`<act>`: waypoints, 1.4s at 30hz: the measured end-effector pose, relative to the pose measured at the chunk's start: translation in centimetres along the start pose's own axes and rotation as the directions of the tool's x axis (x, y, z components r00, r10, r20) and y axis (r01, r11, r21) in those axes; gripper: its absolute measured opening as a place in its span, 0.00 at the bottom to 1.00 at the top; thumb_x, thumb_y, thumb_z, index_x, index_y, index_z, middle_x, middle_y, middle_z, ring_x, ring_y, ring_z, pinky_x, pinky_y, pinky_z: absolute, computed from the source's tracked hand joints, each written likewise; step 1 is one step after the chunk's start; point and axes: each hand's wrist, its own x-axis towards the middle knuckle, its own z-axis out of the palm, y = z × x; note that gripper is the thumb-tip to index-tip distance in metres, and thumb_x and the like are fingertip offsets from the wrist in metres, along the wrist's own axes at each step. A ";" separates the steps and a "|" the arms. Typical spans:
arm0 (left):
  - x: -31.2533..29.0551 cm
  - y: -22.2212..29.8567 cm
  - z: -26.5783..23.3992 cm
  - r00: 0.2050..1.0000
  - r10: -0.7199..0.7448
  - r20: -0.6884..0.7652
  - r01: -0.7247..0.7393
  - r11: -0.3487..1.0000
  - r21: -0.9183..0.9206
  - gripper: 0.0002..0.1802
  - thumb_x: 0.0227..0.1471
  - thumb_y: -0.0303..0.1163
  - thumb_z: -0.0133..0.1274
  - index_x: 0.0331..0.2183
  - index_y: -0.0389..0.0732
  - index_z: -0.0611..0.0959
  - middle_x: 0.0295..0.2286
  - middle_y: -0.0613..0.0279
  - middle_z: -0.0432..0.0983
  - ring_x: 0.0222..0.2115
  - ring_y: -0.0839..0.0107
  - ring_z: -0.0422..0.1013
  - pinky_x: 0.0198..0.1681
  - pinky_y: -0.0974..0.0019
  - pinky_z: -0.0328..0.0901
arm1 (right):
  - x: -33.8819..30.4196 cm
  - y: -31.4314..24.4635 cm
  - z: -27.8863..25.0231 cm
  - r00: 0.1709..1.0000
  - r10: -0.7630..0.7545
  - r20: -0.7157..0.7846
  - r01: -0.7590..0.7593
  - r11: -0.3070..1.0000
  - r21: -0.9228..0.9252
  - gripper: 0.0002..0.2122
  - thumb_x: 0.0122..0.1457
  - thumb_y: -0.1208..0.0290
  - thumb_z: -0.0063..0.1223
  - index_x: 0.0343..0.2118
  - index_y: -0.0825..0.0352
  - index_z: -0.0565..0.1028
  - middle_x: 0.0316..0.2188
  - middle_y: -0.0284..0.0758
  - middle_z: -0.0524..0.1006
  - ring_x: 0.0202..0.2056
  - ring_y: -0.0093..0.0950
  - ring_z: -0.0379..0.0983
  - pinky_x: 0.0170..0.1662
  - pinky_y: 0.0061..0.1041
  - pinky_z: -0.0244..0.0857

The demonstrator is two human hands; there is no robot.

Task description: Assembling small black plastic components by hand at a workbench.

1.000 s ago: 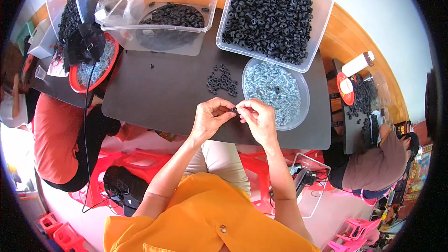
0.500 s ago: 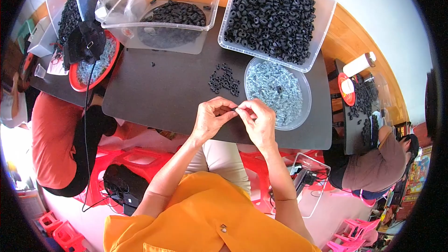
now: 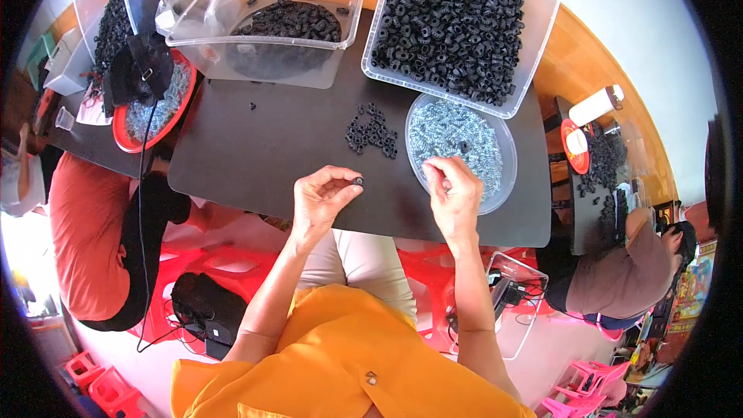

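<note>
Between the thumb and forefinger of my left hand [image 3: 316, 200] is a small black plastic ring-like piece [image 3: 357, 181], held above the dark table [image 3: 263, 135]. My right hand [image 3: 455, 197] is over the near left rim of a round clear tub [image 3: 503, 192], its thumb and fingertips pinched together. Whether it holds anything is too small to see. Many small shiny, spring-like pieces [image 3: 457, 128] fill the tub, with one black piece [image 3: 464, 146] lying on them. A loose group of black pieces [image 3: 371, 131] lies on the table just beyond my hands.
A large clear bin [image 3: 370, 70] heaped with black pieces stands behind the tub. Another clear bin [image 3: 309, 77] is at the back left. One stray black piece [image 3: 252, 106] lies on the table. People sit at left [image 3: 93, 240] and right [image 3: 619, 271]. A black cable [image 3: 142, 224] hangs at left.
My hands were together, fingertips meeting over the table. They have parted: the left moved left with the black piece, the right moved right to the tub's edge.
</note>
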 end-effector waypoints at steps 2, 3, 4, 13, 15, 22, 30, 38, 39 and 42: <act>0.2 0.6 -0.5 0.999 -0.030 -0.033 0.030 0.999 0.024 0.09 0.44 0.16 0.57 0.32 0.33 0.80 0.30 0.66 0.75 0.31 0.81 0.70 0.38 0.78 0.66 | -0.1 -0.2 1.8 0.995 -0.096 -0.017 0.096 0.995 0.002 0.04 0.49 0.79 0.56 0.29 0.67 0.76 0.21 0.36 0.73 0.19 0.28 0.69 0.22 0.24 0.62; 0.2 0.6 -0.6 0.999 -0.028 -0.039 0.029 0.999 0.025 0.09 0.44 0.16 0.57 0.32 0.33 0.80 0.30 0.66 0.75 0.31 0.81 0.70 0.38 0.78 0.66 | -0.2 -0.8 2.4 0.995 -0.077 0.057 0.078 0.997 -0.014 0.04 0.49 0.79 0.57 0.30 0.67 0.76 0.21 0.36 0.72 0.19 0.28 0.69 0.23 0.24 0.63; 0.3 0.4 -0.5 0.999 0.006 -0.047 -0.005 1.000 0.021 0.09 0.44 0.16 0.57 0.32 0.33 0.80 0.29 0.64 0.76 0.30 0.79 0.72 0.37 0.77 0.67 | -0.2 -1.0 3.4 0.991 -0.104 0.086 0.106 0.994 -0.017 0.05 0.49 0.79 0.57 0.30 0.66 0.76 0.22 0.37 0.72 0.19 0.31 0.70 0.24 0.26 0.64; 0.0 0.2 -0.5 0.999 0.038 -0.022 -0.040 0.997 -0.068 0.09 0.44 0.14 0.56 0.32 0.32 0.79 0.30 0.64 0.74 0.32 0.79 0.71 0.40 0.77 0.67 | 1.0 -1.0 8.7 0.978 -0.091 0.189 0.111 0.989 -0.096 0.08 0.49 0.75 0.55 0.33 0.67 0.71 0.28 0.40 0.70 0.26 0.42 0.71 0.27 0.37 0.64; 0.0 0.3 -0.3 0.999 0.024 -0.025 -0.026 0.997 -0.075 0.10 0.44 0.14 0.55 0.32 0.32 0.79 0.30 0.64 0.74 0.32 0.79 0.71 0.40 0.77 0.67 | 1.2 -0.9 9.0 0.982 -0.109 0.155 0.127 0.985 -0.116 0.08 0.48 0.76 0.56 0.32 0.66 0.72 0.27 0.39 0.71 0.27 0.42 0.71 0.27 0.36 0.64; -0.2 0.3 -0.6 1.000 0.002 -0.017 -0.003 0.997 -0.080 0.10 0.44 0.14 0.55 0.33 0.32 0.79 0.30 0.66 0.73 0.31 0.80 0.71 0.39 0.77 0.67 | 1.1 -0.5 9.3 0.977 -0.184 0.107 0.192 0.978 -0.078 0.07 0.47 0.80 0.56 0.30 0.67 0.72 0.25 0.40 0.71 0.26 0.40 0.70 0.27 0.35 0.63; -0.1 0.2 -0.9 1.000 -0.007 0.015 0.008 0.997 -0.081 0.09 0.45 0.15 0.55 0.33 0.33 0.79 0.29 0.67 0.73 0.31 0.81 0.71 0.38 0.79 0.67 | 0.2 -2.0 4.8 0.887 0.248 0.390 -0.446 0.678 0.584 0.06 0.53 0.81 0.54 0.34 0.73 0.75 0.26 0.34 0.76 0.25 0.19 0.73 0.30 0.19 0.73; 0.0 0.1 -0.7 0.998 -0.044 0.035 0.048 0.990 -0.134 0.09 0.45 0.15 0.55 0.33 0.32 0.79 0.30 0.64 0.73 0.33 0.77 0.73 0.38 0.76 0.69 | -0.4 -2.4 4.2 0.846 0.152 0.510 -0.458 0.697 0.552 0.07 0.54 0.81 0.51 0.37 0.74 0.75 0.27 0.34 0.75 0.26 0.21 0.74 0.31 0.17 0.72; 0.0 -0.1 -0.7 0.999 -0.005 0.039 0.009 0.995 -0.102 0.10 0.45 0.15 0.55 0.34 0.32 0.79 0.30 0.64 0.73 0.33 0.77 0.73 0.38 0.76 0.69 | -0.3 -2.6 4.2 0.857 0.133 0.497 -0.417 0.746 0.520 0.07 0.54 0.81 0.51 0.37 0.73 0.75 0.27 0.34 0.75 0.26 0.21 0.74 0.31 0.17 0.72; 0.0 -0.1 -0.7 0.998 0.051 0.045 -0.048 0.997 -0.064 0.10 0.45 0.15 0.55 0.34 0.31 0.80 0.31 0.63 0.72 0.33 0.77 0.72 0.37 0.77 0.69 | -0.3 -2.7 4.3 0.871 0.100 0.480 -0.351 0.812 0.466 0.07 0.54 0.81 0.51 0.36 0.73 0.75 0.27 0.33 0.74 0.26 0.20 0.74 0.30 0.17 0.71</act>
